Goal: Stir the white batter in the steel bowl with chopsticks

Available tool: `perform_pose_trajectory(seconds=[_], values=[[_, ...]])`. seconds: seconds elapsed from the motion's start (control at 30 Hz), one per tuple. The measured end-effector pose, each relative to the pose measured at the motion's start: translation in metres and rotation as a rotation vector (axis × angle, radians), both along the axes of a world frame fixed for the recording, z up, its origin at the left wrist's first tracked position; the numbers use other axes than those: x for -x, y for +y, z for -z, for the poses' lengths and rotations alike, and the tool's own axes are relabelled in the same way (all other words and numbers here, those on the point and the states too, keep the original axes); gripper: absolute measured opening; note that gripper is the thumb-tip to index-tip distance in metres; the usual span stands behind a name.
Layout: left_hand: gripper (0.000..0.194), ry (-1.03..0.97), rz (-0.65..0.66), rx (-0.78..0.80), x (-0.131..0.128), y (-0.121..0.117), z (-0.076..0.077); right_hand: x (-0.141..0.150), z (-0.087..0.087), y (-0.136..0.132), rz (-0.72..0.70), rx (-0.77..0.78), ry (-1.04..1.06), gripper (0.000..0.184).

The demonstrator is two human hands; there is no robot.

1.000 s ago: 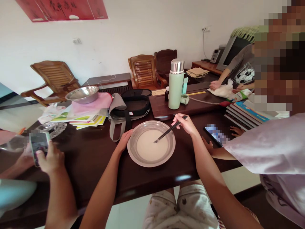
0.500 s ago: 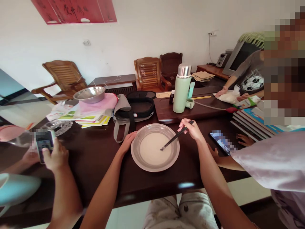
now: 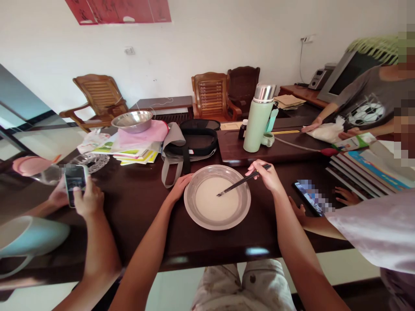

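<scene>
A shallow metal bowl (image 3: 241,215) of pale white batter sits on the dark wooden table (image 3: 142,207) in front of me. My left hand (image 3: 179,186) rests against the bowl's left rim, fingers curled on it. My right hand (image 3: 266,175) is closed on a pair of dark chopsticks (image 3: 240,183) whose tips dip into the batter near the bowl's middle.
A person at the left holds a phone (image 3: 75,183). Another person at the right has a phone (image 3: 311,198) on the table beside stacked books (image 3: 363,166). Behind the bowl stand a green thermos (image 3: 257,119), a black bag (image 3: 194,142) and a second metal bowl (image 3: 132,121) on papers.
The chopstick tips have shifted a little within the batter. My view has panned left, so everything sits further right in the frame. My left hand stays on the rim.
</scene>
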State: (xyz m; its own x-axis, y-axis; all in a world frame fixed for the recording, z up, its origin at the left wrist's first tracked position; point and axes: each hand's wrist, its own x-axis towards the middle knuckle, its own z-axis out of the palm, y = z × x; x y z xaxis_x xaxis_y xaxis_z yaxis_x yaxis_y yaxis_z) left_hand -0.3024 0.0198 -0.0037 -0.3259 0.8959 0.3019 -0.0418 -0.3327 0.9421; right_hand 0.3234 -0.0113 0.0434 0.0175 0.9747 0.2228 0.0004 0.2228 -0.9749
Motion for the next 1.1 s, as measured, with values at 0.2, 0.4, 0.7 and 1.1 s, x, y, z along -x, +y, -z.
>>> perform_pose_trajectory(seconds=[0.2,0.4,0.7,1.1], values=[[0.082,0.28,0.317,0.165,-0.075,-0.013,-0.03,0.006,0.001,-0.001,0.014,0.001,0.018,0.036],[0.042,0.357,0.56,0.289,-0.266,0.004,-0.011,0.012,0.004,-0.001,-0.053,0.017,0.024,0.035],[0.037,0.357,0.628,0.276,-0.278,0.01,0.001,0.003,0.004,0.001,0.018,-0.023,0.038,0.033],[0.034,0.44,0.626,0.203,-0.273,0.016,0.008,0.009,0.001,-0.003,-0.049,0.017,0.016,0.035]])
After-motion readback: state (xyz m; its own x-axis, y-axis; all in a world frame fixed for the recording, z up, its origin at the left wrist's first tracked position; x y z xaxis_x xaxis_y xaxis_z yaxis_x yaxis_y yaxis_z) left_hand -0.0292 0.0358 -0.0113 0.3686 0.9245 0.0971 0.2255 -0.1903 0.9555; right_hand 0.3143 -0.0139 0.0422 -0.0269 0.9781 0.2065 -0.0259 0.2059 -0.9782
